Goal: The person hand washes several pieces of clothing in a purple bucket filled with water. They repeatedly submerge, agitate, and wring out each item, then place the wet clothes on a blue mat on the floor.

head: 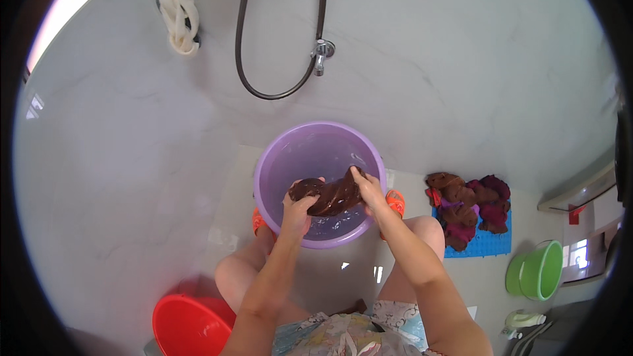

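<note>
A wet, twisted brown cloth [330, 199] is stretched between my two hands above a round purple plastic basin [320, 244] of water. My left hand [299, 207] grips its left end, thumb on top. The right end, which bends upward, is in my right hand [367, 189]. The basin stands on the floor between my feet, in orange sandals [395, 201]. Several twisted bundles of brown, maroon and purple cloth [460, 207] lie on a blue plastic mat [487, 246] to the right.
A red plastic basin [190, 324] is at the lower left. At the right stand a green bucket [534, 271] and a pale plastic bottle [526, 319]. A chrome tap [321, 54] and dark shower hose [239, 34] are on the wall ahead, and white twisted fabric [178, 15] hangs at upper left.
</note>
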{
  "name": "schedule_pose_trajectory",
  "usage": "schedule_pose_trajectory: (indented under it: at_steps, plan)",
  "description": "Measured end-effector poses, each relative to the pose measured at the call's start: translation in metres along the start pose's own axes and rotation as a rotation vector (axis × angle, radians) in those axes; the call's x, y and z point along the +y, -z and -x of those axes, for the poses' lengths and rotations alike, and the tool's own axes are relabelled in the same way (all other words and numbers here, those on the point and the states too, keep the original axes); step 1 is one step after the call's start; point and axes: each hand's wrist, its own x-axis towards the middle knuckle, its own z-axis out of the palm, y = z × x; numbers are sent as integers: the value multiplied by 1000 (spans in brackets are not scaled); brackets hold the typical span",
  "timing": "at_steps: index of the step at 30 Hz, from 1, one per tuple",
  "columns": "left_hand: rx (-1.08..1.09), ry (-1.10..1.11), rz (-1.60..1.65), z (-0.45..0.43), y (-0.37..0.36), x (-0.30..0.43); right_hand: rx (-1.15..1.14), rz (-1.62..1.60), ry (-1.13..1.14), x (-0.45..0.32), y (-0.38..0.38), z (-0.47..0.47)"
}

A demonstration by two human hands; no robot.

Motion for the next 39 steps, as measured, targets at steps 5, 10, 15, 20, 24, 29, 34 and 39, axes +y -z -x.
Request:
schedule_pose_trajectory:
  at_steps: [5,10,15,20,24,29,34,39]
  plan:
    - [-84,-46,-171,-5,-20,1,-169,-111,-349,22,-9,-17]
    - [-196,0,-248,-12,-10,5,-399,98,-498,22,-21,-24]
    - [-307,114,-190,-12,-7,12,-533,108,-561,45,-20,-30]
    - [-283,272,-78,-21,6,16,-518,104,-559,57,-35,-9]
    - [25,317,251,-24,4,21,-419,154,-396,44,-42,-1]
    - [288,223,756,-29,58,11,-499,-442,-199,25,-33,39]
    - [379,249,815,-24,64,-6,-308,562,774,23,-27,90]
    - [224,529,1062,-5,30,-16,-193,921,1366,3,-13,92]
